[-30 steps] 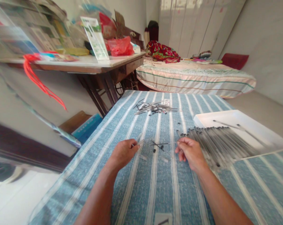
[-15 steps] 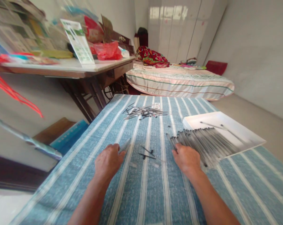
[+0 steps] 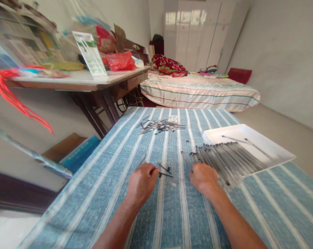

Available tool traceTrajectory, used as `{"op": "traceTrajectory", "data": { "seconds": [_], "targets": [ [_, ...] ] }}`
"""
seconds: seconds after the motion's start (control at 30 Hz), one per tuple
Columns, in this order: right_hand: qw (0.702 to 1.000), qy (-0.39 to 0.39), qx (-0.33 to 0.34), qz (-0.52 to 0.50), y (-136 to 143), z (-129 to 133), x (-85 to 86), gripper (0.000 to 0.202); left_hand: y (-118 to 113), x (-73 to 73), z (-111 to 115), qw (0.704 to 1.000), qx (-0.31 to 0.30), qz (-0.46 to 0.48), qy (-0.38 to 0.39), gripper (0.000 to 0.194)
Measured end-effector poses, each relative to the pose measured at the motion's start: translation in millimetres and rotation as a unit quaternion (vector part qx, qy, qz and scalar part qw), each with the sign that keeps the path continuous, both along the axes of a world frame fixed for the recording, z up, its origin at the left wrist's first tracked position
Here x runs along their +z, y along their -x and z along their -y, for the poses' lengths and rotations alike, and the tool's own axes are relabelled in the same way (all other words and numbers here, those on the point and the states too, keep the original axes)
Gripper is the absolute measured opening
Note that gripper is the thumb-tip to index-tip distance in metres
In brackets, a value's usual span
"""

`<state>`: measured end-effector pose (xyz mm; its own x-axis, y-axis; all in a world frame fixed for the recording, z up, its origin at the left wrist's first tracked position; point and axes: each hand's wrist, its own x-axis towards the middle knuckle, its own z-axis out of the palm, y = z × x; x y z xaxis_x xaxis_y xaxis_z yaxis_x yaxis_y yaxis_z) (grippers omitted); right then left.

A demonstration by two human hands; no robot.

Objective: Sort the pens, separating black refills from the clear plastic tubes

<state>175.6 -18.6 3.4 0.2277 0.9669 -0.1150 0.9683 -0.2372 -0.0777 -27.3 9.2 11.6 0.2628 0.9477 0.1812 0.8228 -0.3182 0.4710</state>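
The left hand's fingers point(image 3: 155, 172) are curled in, thumb drawn close to the forefinger; whether anything sits in the pinch I cannot tell. The right hand point(image 3: 204, 176) is palm down with fingers bent together at the left end of the pen-like tubes point(image 3: 224, 160); their tips are hidden, so I cannot tell if they grip one.

Just beyond the left knuckles shows a clear slender tube point(image 3: 140, 161), held or lying, unclear. Between the hands lie dark thin sticks point(image 3: 166, 175) with small black stubs, and nearer, a short clear piece point(image 3: 171, 183).

The tubes lie side by side towards the right edge of the counter point(image 3: 94, 193), dark ends mostly facing the far edge, against a white tray point(image 3: 250, 133) whose far-left corner points to the middle. Near the far edge is a loose pile of thin sticks point(image 3: 161, 126).

The tubes look like light, stiff, smooth plastic, apt to roll and slide, brittle if bent; best pinched at mid-length, one lifted clear of its neighbours. The sticks seem slimmer and slightly springy, better taken near the middle by fingertips.
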Motion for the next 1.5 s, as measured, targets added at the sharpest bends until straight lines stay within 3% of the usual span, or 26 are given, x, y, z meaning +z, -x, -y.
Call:
{"op": "traceTrajectory", "data": {
  "seconds": [0.13,0.2,0.27,0.33,0.43,0.5,0.6,0.67,0.73,0.97,1.1,1.17,1.23,1.3,1.4,1.5],
  "targets": [
    [0.99,-0.067,0.018,-0.121,12,7,1.5,0.019,-13,-1.1,8,0.983,-0.021,0.162,0.086,0.025],
    [0.968,-0.08,0.068,-0.227,25,14,1.8,0.016,-20,-1.6,11,0.95,-0.013,0.271,0.157,0.025],
    [0.938,-0.075,0.107,-0.322,36,20,1.6,0.014,-25,-2.2,14,0.893,0.004,0.386,0.23,0.025],
    [0.904,-0.06,0.129,-0.403,43,24,1.2,0.015,-27,-2.2,16,0.826,0.015,0.486,0.285,0.024],
    [0.841,0.014,0.145,-0.522,45,27,0.2,0.022,-25,0.5,15,0.741,0.029,0.598,0.305,0.022],
    [0.789,0.093,0.142,-0.59,43,27,-1.2,0.028,-21,3.1,13,0.705,0.044,0.644,0.295,0.018],
    [0.715,0.173,0.116,-0.668,41,26,-5.3,0.039,-17,5.1,11,0.683,0.057,0.669,0.289,0.016],
    [0.69,0.18,0.094,-0.695,42,25,-8.9,0.042,-16,4.8,10,0.681,0.055,0.673,0.282,0.016],
    [0.696,0.165,0.076,-0.694,44,24,-12.4,0.04,-13,4.5,7,0.685,0.056,0.675,0.269,0.016],
    [0.82,0.093,0.11,-0.554,51,29,-14.1,0.031,30,11.3,-24,0.677,0.17,0.712,0.079,0.014],
    [0.911,-0.007,0.142,-0.388,48,26,-14.7,0.03,34,12.0,-23,0.699,0.168,0.686,0.117,0.016],
    [0.932,-0.045,0.149,-0.328,44,24,-16.0,0.031,24,10.9,-16,0.725,0.142,0.653,0.166,0.02],
    [0.931,-0.075,0.138,-0.33,41,22,-15.8,0.034,14,9.4,-9,0.758,0.111,0.607,0.21,0.024],
    [0.909,-0.111,0.118,-0.383,40,20,-13.6,0.038,7,8.1,-3,0.793,0.076,0.553,0.243,0.028],
    [0.85,-0.108,0.075,-0.51,38,19,-8.5,0.039,0,8.3,5,0.838,0.004,0.463,0.289,0.031],
    [0.79,-0.084,0.036,-0.607,38,18,-6.0,0.041,-6,11.1,12,0.853,-0.069,0.38,0.35,0.032]
  ]
}}
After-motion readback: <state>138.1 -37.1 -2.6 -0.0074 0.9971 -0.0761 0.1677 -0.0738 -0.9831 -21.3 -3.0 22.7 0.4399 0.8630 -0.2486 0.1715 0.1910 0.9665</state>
